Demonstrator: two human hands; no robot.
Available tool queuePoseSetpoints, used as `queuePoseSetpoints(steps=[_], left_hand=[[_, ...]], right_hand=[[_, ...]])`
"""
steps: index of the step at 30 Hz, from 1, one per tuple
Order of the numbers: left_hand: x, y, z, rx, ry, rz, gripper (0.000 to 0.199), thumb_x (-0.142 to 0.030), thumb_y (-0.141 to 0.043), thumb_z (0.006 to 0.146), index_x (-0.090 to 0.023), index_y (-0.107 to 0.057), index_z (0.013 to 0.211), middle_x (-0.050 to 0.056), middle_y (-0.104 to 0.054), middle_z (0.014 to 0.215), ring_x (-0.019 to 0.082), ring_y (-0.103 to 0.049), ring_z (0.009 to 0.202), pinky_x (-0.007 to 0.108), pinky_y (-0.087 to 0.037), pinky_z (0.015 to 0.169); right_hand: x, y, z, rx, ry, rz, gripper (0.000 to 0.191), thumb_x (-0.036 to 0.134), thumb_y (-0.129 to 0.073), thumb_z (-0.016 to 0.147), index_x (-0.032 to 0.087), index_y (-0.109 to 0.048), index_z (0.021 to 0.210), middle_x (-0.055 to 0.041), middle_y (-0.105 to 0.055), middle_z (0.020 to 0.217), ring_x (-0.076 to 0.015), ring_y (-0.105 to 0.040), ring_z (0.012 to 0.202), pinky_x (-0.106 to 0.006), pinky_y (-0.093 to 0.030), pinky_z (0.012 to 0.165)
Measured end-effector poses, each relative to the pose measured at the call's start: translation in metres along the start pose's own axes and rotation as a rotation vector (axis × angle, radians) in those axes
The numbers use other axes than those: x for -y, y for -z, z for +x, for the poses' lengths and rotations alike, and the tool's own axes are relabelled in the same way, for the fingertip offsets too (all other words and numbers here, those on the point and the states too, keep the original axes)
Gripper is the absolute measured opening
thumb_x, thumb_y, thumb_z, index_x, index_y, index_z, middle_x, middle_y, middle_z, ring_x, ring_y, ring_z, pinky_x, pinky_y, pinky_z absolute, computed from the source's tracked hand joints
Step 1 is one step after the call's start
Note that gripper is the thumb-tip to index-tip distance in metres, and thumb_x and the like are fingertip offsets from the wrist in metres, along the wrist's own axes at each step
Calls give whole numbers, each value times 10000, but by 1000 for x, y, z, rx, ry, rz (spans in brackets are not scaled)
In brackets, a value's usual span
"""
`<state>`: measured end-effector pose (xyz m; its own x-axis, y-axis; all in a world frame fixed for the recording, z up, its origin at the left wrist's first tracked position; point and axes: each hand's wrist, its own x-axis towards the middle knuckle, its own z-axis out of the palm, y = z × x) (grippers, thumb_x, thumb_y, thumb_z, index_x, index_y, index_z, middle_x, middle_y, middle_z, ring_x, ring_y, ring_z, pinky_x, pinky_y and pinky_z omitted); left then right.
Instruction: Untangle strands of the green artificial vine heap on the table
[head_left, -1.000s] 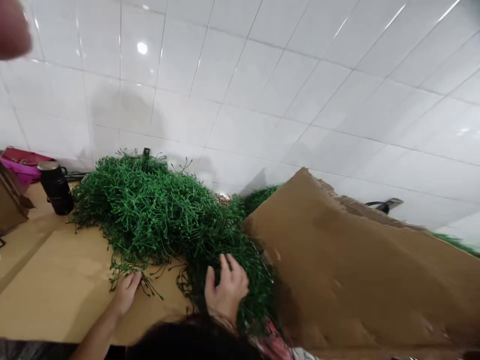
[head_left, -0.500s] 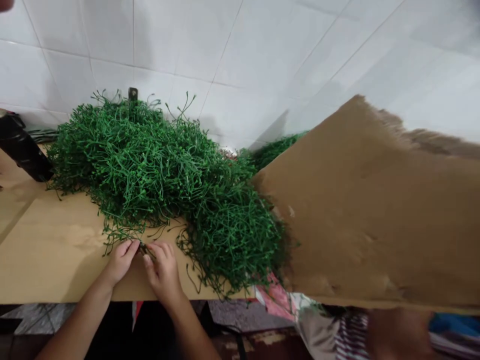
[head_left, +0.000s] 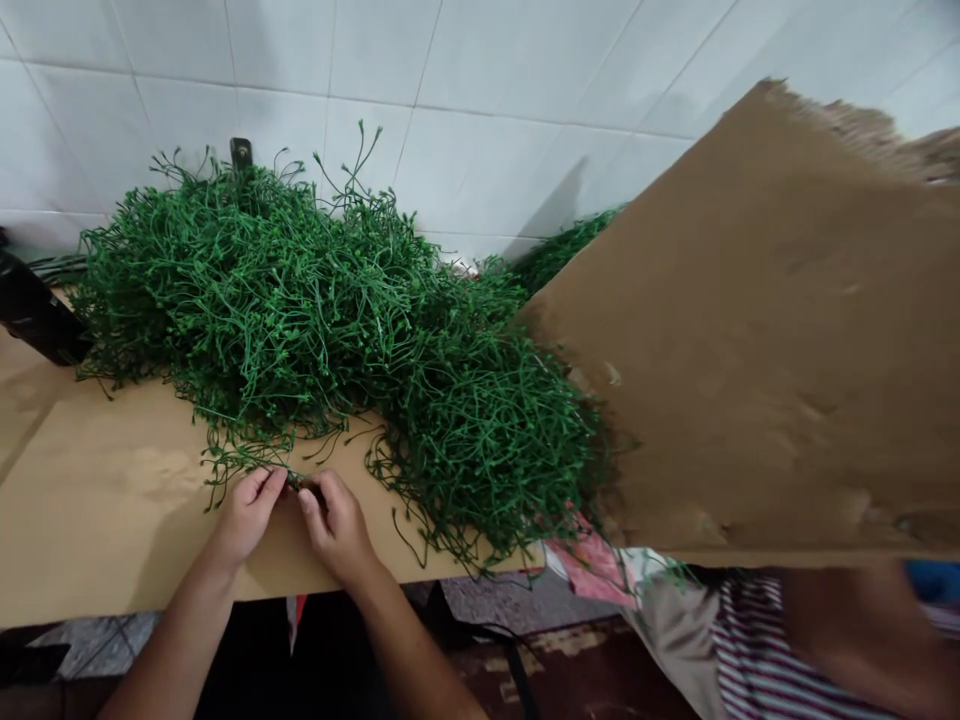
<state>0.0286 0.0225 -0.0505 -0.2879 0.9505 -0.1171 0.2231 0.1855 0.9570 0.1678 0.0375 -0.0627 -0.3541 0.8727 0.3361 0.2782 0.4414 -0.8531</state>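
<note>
- Green plastic-looking stems (head_left: 262, 290) heap across the centre and left of the frame, on a tan tabletop (head_left: 97, 500).
- At lower centre-left, the person's left hand (head_left: 251, 510) pinches a few stems between thumb and fingers.
- Just beside it, the right hand (head_left: 334, 520) pinches the same stems' ends.
- Brown cardboard (head_left: 757, 350) fills the right.

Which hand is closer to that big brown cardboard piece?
The right hand, which is left of the cardboard. The left hand is beside it, farther left, holding thin green stems.
</note>
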Motion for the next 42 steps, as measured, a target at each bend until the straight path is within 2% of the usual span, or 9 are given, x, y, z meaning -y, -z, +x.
queuePoseSetpoints(steps=[3,6,16,27,38,42], left_hand=[[-3,-1,-1,5,17,-15,378,-547,-548,699,-175,-586,648,18,-595,617,155,-545,640,262,-463,635],[-4,-1,-1,8,14,-19,383,-552,-547,699,-176,-584,637,19,-591,607,155,-545,636,264,-467,638],[-4,-1,-3,24,31,-18,396,-556,-541,702,-169,-584,627,10,-574,610,143,-526,631,250,-450,623],[-5,0,-2,26,23,-28,384,-541,-550,702,-166,-587,633,26,-606,658,154,-553,685,266,-464,690],[4,1,2,36,20,-41,412,-581,-558,697,-175,-625,684,27,-632,674,164,-568,691,272,-470,688],[1,0,0,42,42,-76,417,-577,-587,675,-164,-637,708,30,-641,685,158,-574,690,264,-475,685]], right_hand=[[-1,-1,1,2,-7,-10,226,291,-360,909,174,-468,748,-25,-500,714,-117,-467,665,-242,-380,603],[-1,-1,1,8,-3,-4,241,274,-343,913,178,-448,719,-16,-472,687,-112,-446,643,-236,-367,591],[-1,-2,-1,34,-19,-9,218,246,-329,911,179,-446,740,-27,-487,712,-120,-454,667,-241,-374,611],[1,-1,-1,40,19,-12,217,228,-338,910,170,-533,836,-47,-557,772,-131,-506,729,-261,-414,666],[2,-1,0,34,-3,-43,228,250,-342,904,171,-496,756,-37,-539,702,-125,-496,667,-244,-386,615],[1,-3,-1,1,-44,-4,261,282,-372,899,180,-456,674,-5,-477,606,-105,-440,571,-229,-338,544]])
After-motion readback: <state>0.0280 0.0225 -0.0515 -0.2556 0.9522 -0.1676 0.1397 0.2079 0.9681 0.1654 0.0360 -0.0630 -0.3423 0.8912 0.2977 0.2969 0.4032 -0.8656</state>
